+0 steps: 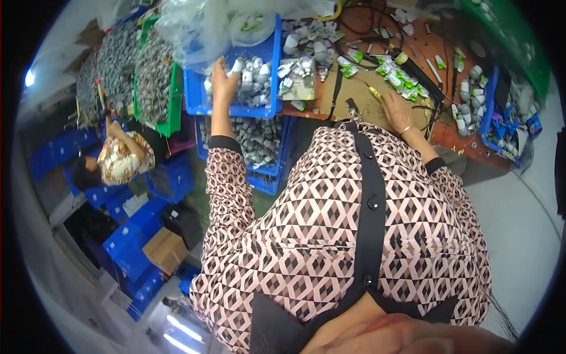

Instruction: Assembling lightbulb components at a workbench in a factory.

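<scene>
My left hand [224, 84] reaches into a blue tray [192, 97] of small white-and-grey bulb-shaped parts [257, 69]. Its thumb and fingers close around one white-topped part [237, 65]. On the workbench to the right, my right hand [398, 112] rests low over a brown board [354, 105]. Its fingers meet the end of a slim yellow tool [374, 92], whose thin tip points up and left; the exact kind is unclear. Beyond that hand lies a row of parts with white-and-green labels [403, 78].
Clear plastic bags [203, 29] overhang the tray. More blue trays [259, 141] of parts stand below it. Black cables [389, 35] cross the bench. A blue bin [501, 133] sits at the right. Another person [127, 154] works at the left near a green tray [177, 100].
</scene>
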The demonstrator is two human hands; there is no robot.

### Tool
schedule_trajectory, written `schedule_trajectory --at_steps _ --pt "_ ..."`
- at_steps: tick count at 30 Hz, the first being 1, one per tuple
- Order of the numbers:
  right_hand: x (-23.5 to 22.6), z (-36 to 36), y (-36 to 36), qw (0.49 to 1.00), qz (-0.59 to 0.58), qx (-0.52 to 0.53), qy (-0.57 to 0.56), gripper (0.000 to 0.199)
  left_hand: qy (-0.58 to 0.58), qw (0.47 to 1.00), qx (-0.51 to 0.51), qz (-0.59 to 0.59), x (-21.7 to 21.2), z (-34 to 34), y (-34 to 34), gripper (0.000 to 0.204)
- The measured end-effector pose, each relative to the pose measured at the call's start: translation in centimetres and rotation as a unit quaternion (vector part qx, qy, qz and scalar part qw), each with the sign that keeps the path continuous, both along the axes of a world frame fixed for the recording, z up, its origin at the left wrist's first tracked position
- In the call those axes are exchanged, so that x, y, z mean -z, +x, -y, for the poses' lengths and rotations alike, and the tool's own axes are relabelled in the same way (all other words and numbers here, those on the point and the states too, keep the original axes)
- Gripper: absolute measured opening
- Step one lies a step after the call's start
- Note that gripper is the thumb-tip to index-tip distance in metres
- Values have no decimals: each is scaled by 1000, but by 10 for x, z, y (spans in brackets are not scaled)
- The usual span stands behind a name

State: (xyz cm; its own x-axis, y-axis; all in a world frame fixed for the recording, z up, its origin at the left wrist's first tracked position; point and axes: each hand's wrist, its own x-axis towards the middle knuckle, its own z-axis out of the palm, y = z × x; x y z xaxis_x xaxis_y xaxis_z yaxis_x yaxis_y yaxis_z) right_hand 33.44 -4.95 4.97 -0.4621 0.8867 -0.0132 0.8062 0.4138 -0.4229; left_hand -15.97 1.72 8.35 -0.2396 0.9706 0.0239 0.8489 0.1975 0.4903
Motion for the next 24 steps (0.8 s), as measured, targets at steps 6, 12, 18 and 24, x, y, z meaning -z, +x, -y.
schedule_trajectory --at_steps 6,12,18,24 --pt "18 -23 -24 995 51 33 -80 19 3 990 14 -142 18 33 -12 66" --pt "-69 -110 65 967 -13 21 253 19 63 984 -68 -152 -2 22 -23 54" --pt "-155 -243 211 904 61 225 358 19 111 983 -54 -137 -23 26 11 43" --pt "-169 -322 285 855 313 362 200 36 103 986 -60 -116 -50 53 36 40"
